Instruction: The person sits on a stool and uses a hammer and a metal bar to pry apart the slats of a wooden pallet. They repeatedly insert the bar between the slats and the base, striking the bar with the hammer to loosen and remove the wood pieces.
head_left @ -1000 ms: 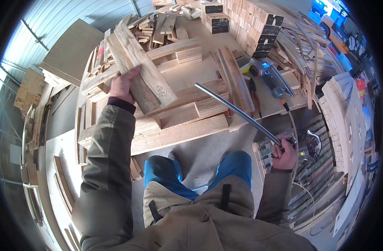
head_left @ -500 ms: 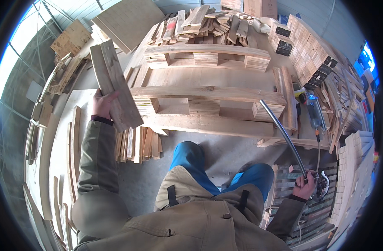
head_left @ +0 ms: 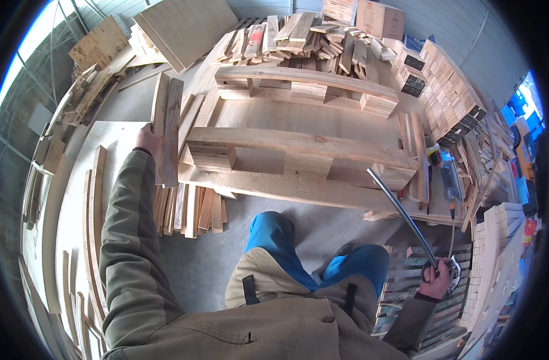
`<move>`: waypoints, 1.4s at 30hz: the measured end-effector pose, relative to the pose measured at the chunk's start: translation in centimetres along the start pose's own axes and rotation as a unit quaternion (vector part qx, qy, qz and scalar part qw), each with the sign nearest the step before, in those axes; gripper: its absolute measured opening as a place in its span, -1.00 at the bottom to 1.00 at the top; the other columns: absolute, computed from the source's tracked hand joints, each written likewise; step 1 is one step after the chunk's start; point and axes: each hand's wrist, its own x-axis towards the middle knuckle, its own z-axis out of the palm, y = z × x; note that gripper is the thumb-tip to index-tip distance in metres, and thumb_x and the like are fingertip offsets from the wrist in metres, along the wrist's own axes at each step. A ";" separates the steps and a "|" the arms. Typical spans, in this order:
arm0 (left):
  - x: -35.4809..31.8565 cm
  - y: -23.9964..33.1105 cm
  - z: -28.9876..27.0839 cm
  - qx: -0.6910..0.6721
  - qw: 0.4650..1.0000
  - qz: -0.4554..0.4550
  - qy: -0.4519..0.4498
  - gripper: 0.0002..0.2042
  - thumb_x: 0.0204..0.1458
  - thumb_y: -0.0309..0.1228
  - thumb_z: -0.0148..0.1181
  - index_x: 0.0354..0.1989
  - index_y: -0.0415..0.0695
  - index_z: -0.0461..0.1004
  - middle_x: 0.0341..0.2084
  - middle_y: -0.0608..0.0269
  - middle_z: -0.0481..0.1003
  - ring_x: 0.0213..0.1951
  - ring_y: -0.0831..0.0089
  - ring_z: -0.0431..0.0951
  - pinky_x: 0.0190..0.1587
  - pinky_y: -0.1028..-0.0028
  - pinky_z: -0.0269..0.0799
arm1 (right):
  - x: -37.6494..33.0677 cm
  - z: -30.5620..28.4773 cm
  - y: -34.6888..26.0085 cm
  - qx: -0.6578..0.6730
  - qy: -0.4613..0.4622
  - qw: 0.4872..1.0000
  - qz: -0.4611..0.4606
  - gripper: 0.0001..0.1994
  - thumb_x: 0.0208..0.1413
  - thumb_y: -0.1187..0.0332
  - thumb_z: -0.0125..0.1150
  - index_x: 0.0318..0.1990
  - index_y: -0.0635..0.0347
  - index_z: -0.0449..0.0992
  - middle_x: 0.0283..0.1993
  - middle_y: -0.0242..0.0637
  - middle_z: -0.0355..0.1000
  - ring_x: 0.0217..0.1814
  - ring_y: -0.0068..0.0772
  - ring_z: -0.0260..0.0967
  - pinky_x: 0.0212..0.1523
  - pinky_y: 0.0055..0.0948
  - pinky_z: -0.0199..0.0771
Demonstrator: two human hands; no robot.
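Note:
My left hand [head_left: 149, 142] is closed around the near-left side of a pair of wooden boards [head_left: 170, 120], lying side by side at the table's left edge. Whether they rest on the table or hang just above it, I cannot tell. To their right stands a wooden frame of two long planks [head_left: 310, 143] on stacked-ply blocks [head_left: 308, 165]. Low on the right, my right hand [head_left: 436, 281] is wrapped round the lower end of a long metal tube [head_left: 400, 210]. A silver and dark body [head_left: 453, 276] shows behind that hand, partly hidden.
Loose boards [head_left: 298, 36] are heaped at the back. Stacked blocks [head_left: 445, 87] stand at the right. A corded power tool [head_left: 449, 177] lies on the table's right side. Long strips [head_left: 93, 222] lie on a pale surface at left. A slatted pallet [head_left: 400, 288] is low right.
My left hand has moved the two boards from a raised, tilted position to a straighter one along the table's left edge. My right hand and the metal tube have shifted slightly left.

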 end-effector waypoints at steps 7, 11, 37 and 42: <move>4.0 2.5 3.2 0.109 0.993 0.051 0.007 -0.18 -0.14 -0.32 0.50 0.39 -0.21 0.32 0.12 -0.19 0.57 0.19 -0.06 0.56 0.28 0.16 0.46 | -0.7 0.5 -0.3 -0.057 0.024 0.998 -0.001 -0.88 0.26 0.52 0.13 -0.08 0.17 0.49 -0.25 -0.11 0.56 -0.72 -0.61 0.07 -0.69 -0.58 0.16; 3.8 1.1 5.9 0.143 0.987 0.053 -0.051 -0.09 -0.02 -0.19 0.44 0.52 -0.14 0.14 0.33 -0.17 0.40 0.36 -0.06 0.40 0.43 0.18 0.29 | -0.7 1.2 -0.1 -0.066 0.039 0.997 0.009 -0.88 0.22 0.54 0.16 -0.11 0.15 0.50 -0.27 -0.13 0.56 -0.72 -0.60 0.06 -0.69 -0.57 0.17; -2.8 7.4 3.5 -0.027 0.963 0.221 0.152 -0.54 0.14 -0.40 0.32 0.25 -0.16 0.53 0.17 0.01 0.54 0.20 0.10 0.55 0.26 0.19 0.44 | -2.5 0.5 0.6 0.026 0.067 0.992 0.102 -0.88 0.13 0.61 0.17 -0.24 0.16 0.50 -0.30 -0.08 0.59 -0.69 -0.59 0.14 -0.64 -0.48 0.23; -10.3 18.5 6.5 -0.057 0.929 0.352 0.104 -0.54 0.08 -0.48 0.39 0.20 -0.19 0.54 0.15 0.04 0.55 0.21 0.11 0.53 0.30 0.24 0.41 | -2.9 -1.5 1.3 0.049 0.067 0.991 0.109 -0.88 0.12 0.61 0.17 -0.24 0.16 0.49 -0.32 -0.08 0.59 -0.70 -0.58 0.14 -0.65 -0.47 0.22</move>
